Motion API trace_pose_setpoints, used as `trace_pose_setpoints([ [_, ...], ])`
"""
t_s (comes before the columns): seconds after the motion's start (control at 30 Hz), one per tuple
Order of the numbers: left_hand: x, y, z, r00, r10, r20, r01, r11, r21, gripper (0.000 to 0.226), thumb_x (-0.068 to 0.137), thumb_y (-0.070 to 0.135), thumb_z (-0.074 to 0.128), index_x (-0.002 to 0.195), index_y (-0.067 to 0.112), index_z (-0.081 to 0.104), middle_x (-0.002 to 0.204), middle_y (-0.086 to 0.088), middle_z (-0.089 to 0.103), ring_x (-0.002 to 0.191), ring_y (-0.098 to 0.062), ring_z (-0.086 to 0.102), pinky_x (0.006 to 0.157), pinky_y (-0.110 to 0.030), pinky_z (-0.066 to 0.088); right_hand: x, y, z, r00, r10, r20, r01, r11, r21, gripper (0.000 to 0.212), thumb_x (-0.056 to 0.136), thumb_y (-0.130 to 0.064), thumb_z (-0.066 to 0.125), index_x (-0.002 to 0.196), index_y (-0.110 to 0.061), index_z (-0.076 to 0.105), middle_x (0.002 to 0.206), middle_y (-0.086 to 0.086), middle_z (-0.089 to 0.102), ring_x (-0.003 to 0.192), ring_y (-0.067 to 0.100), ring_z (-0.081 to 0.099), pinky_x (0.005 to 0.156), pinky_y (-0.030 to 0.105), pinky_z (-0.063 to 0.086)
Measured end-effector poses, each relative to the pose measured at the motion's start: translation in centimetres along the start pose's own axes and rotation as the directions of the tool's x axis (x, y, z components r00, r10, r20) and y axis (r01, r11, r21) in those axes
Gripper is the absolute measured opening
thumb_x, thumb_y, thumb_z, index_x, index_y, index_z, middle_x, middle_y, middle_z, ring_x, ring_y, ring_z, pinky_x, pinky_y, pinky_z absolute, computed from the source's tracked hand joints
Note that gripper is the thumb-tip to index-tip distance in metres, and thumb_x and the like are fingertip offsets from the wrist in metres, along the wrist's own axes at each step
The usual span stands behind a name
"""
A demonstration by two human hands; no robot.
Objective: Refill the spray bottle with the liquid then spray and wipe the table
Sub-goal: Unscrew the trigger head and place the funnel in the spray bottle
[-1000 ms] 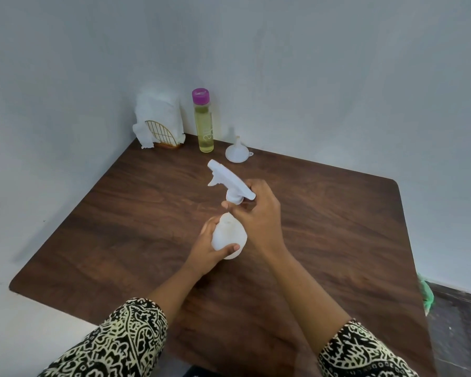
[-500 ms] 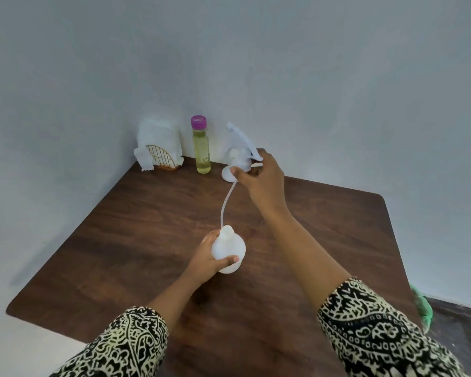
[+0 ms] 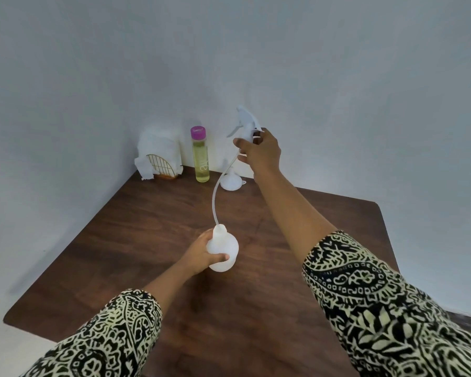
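My left hand [image 3: 201, 255] grips the round white spray bottle [image 3: 225, 250], which stands on the dark wooden table [image 3: 147, 227]. My right hand [image 3: 261, 151] holds the white spray head [image 3: 246, 122] high above the table's far side. The head's thin dip tube [image 3: 215, 194] curves down, and its lower end is still inside the bottle's open neck. A clear bottle of yellow liquid [image 3: 200, 159] with a purple cap stands at the far edge. Beside it a white funnel [image 3: 231, 182] sits upside down.
A gold wire holder with white paper napkins [image 3: 159, 156] stands in the table's far left corner against the wall. Pale walls close the table on the left and far sides. The table's right edge borders dark floor.
My right hand has lifted the unscrewed spray head up and away from the bottle, drawing the dip tube out almost fully. My left hand kept hold of the bottle.
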State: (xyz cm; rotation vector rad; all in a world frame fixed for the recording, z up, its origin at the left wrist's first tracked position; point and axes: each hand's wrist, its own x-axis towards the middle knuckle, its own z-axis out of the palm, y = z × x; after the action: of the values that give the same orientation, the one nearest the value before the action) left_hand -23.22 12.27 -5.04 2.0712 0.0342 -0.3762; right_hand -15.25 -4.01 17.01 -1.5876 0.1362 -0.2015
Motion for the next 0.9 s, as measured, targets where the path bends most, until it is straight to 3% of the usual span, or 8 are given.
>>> trace_pose_setpoints([
  [0.1,0.1,0.2,0.0,1.000,-0.005,0.004,0.005,1.000,0.014,0.091,0.053,0.053,0.081,0.134,0.032,0.048,0.133,0.005,0.049,0.119,-0.018,0.051,0.100,-0.042,0.048,1.0,-0.8,0.4,0.999,0.049,-0.020,-0.048,0.999,0.013,0.038,0.074,-0.009,0.076,0.108,-0.006,0.060,0.096,0.008,0.062,0.075,0.022,0.064,0.068,0.032,0.060],
  [0.37,0.1,0.5,-0.3,0.999,-0.029,0.033,0.028,0.999,0.026,0.097,0.050,0.056,0.081,0.136,0.028,0.048,0.134,0.003,0.049,0.119,-0.021,0.051,0.100,-0.045,0.048,2.5,-3.2,0.9,0.990,0.134,0.041,-0.133,0.991,-0.014,0.027,0.073,-0.003,0.076,0.076,-0.016,0.053,0.073,0.004,0.059,0.059,0.018,0.061,0.073,0.040,0.061],
  [0.5,0.3,0.4,-0.3,0.999,-0.015,0.037,0.014,1.000,0.028,0.094,0.050,0.055,0.081,0.134,0.031,0.050,0.133,0.003,0.049,0.119,-0.021,0.051,0.100,-0.045,0.047,2.7,-3.9,0.7,0.987,0.133,0.086,-0.127,0.989,-0.071,0.027,0.073,-0.001,0.076,0.073,-0.016,0.053,0.074,0.005,0.058,0.061,0.019,0.061,0.071,0.038,0.060],
  [0.63,0.4,0.1,-0.2,0.999,-0.010,0.035,0.009,1.000,0.022,0.095,0.050,0.055,0.082,0.135,0.029,0.049,0.134,0.003,0.047,0.119,-0.020,0.050,0.101,-0.044,0.048,2.4,-2.8,-0.6,0.983,0.146,0.112,-0.114,0.962,-0.249,0.030,0.072,-0.002,0.076,0.067,-0.017,0.051,0.069,0.003,0.057,0.059,0.021,0.062,0.072,0.040,0.060],
  [0.73,0.2,-0.2,0.0,0.999,-0.002,0.032,0.002,1.000,-0.008,0.097,0.051,0.056,0.081,0.137,0.029,0.046,0.135,0.005,0.048,0.120,-0.020,0.050,0.100,-0.045,0.049,1.5,0.3,-2.3,0.975,0.180,0.133,-0.098,0.878,-0.469,0.026,0.071,-0.005,0.076,0.065,-0.018,0.054,0.067,0.001,0.058,0.070,0.027,0.067,0.076,0.041,0.059],
  [0.83,0.2,-0.7,0.2,1.000,0.001,0.023,0.000,1.000,-0.029,0.097,0.052,0.056,0.081,0.138,0.030,0.044,0.137,0.006,0.047,0.121,-0.020,0.050,0.099,-0.046,0.050,0.1,4.3,-4.2,0.943,0.300,0.146,-0.131,0.734,-0.667,0.019,0.073,-0.010,0.076,0.070,-0.014,0.058,0.065,0.001,0.061,0.067,0.023,0.067,0.068,0.031,0.058],
  [0.9,0.3,-0.9,0.4,1.000,0.006,0.011,-0.005,0.999,-0.051,0.095,0.053,0.055,0.081,0.138,0.031,0.044,0.137,0.006,0.047,0.121,-0.019,0.050,0.098,-0.045,0.050,-0.8,7.5,-5.3,0.902,0.414,0.123,-0.223,0.691,-0.688,0.019,0.074,-0.010,0.077,0.086,-0.006,0.062,0.068,0.004,0.062,0.071,0.024,0.071,0.072,0.034,0.059],
])
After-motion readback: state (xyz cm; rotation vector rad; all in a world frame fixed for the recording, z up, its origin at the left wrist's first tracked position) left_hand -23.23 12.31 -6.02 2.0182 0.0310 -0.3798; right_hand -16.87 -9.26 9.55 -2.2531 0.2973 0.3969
